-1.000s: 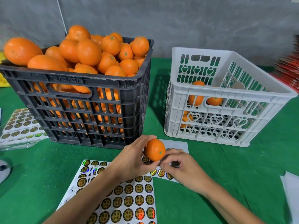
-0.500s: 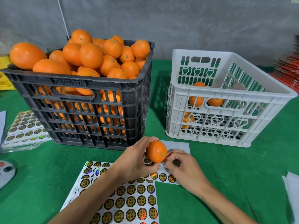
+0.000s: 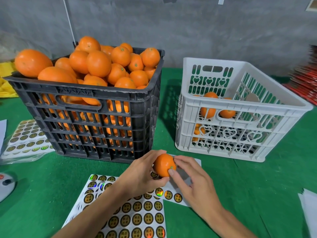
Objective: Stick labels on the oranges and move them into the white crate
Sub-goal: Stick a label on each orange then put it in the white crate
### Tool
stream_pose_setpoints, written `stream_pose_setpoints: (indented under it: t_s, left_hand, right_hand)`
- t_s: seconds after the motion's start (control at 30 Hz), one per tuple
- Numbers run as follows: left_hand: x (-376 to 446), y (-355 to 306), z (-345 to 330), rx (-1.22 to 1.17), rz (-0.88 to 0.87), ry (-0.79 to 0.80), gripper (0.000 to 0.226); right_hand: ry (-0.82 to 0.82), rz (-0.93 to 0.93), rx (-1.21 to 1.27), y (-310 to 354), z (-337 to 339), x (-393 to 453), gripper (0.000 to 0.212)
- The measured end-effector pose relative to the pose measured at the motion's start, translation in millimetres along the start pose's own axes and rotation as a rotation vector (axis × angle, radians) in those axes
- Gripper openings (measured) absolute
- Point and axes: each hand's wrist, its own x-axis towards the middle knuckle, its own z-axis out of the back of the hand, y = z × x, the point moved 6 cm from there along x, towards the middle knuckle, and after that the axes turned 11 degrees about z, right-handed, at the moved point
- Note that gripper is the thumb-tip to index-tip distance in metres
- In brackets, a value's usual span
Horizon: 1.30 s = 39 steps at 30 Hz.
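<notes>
Only a few oranges are seen in the white crate (image 3: 243, 117) at 2 o'clock, the black crate (image 3: 96, 107) at 10 o'clock is heaped, and one orange (image 3: 164, 164) is held over the sticker sheet (image 3: 137, 219), gripped by the left hand (image 3: 142, 176) and pinched by the right hand (image 3: 190, 181).

One orange (image 3: 164, 165) was held above the label sheet (image 3: 137, 219), its green stem spot facing the camera. The white crate (image 3: 240, 143) stood at the right with a few oranges (image 3: 208, 110) inside.
</notes>
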Motion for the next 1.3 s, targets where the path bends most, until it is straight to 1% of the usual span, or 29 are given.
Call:
stream_pose_setpoints:
  t_s: [0.07, 0.13, 0.23, 0.33, 0.43, 0.57, 0.67, 0.77, 0.8, 0.87, 0.93, 1.0, 1.03, 1.1, 1.13, 1.2, 1.27, 1.3]
  left_hand:
    - [1.3, 2.9, 0.6, -0.021, 0.016, 0.001, 0.075]
    - [1.4, 5.0, 0.5, -0.024, 0.025, -0.005, 0.078]
    - [-1.9, 2.0, 1.0, -0.001, 0.011, -0.036, 0.08]
    - [-3.7, -7.0, 8.9, 0.036, -0.028, -0.122, 0.084]
    - [-7.5, -25.0, 24.2, -0.005, -0.094, -0.223, 0.081]
    - [3.4, -80.1, 62.1, -0.067, -0.261, -0.358, 0.073]
    - [30.9, -136.2, 92.3, -0.033, -0.322, -0.389, 0.072]
    - [64.6, -189.1, 114.4, 0.066, -0.357, -0.418, 0.073]
    - [76.6, -202.7, 117.4, 0.112, -0.344, -0.403, 0.075]
    - [100.5, -219.7, 115.9, 0.231, -0.266, -0.291, 0.077]
    - [116.3, -223.9, 114.4, 0.417, -0.221, -0.205, 0.066]
    - [118.3, -220.1, 126.1, 0.572, -0.247, -0.231, 0.044]
    - [117.0, -213.9, 137.8, 0.629, -0.253, -0.262, 0.037]
    - [115.1, -190.8, 164.7, 0.689, -0.208, -0.326, 0.034]
    - [114.9, -173.0, 182.9, 0.711, -0.139, -0.349, 0.034]
    - [114.5, -132.5, 218.4, 0.758, 0.053, -0.383, 0.037]
    - [110.4, -90.5, 251.3, 0.81, 0.248, -0.398, 0.046]
    - [108.3, -73.5, 265.3, 0.826, 0.309, -0.403, 0.05]
  right_hand:
    - [0.079, 0.017, -0.067, 1.2, -2.2, -0.7, 0.068]
    - [0.118, 0.032, -0.081, 0.8, -6.8, -2.9, 0.074]
    - [0.12, 0.064, -0.092, 3.3, -6.9, -2.3, 0.07]
    - [0.08, 0.233, -0.297, 16.8, 0.2, 3.9, 0.063]
    - [-0.017, 0.366, -0.461, 31.3, 8.6, 12.0, 0.061]
    - [-0.23, 0.436, -0.512, 48.3, 44.7, 34.2, 0.069]
    - [-0.422, 0.372, -0.497, 60.9, 86.1, 62.5, 0.073]
    - [-0.501, 0.24, -0.484, 65.7, 119.9, 95.9, 0.078]
    - [-0.497, 0.182, -0.495, 64.9, 128.1, 106.3, 0.082]
    - [-0.457, 0.077, -0.517, 61.8, 136.5, 123.0, 0.086]
    - [-0.382, 0.033, -0.535, 59.5, 133.8, 133.3, 0.086]
    - [-0.315, 0.063, -0.528, 58.2, 122.7, 137.5, 0.081]
    - [-0.298, 0.087, -0.522, 58.0, 115.7, 139.7, 0.078]
    - [-0.27, 0.114, -0.525, 56.4, 101.9, 142.5, 0.073]
    - [-0.255, 0.112, -0.522, 56.7, 93.7, 145.6, 0.072]
    - [-0.218, 0.075, -0.522, 54.3, 78.2, 148.9, 0.07]
    - [-0.196, 0.052, -0.556, 53.3, 65.3, 150.1, 0.068]
    - [-0.196, 0.046, -0.57, 52.7, 62.0, 150.6, 0.067]
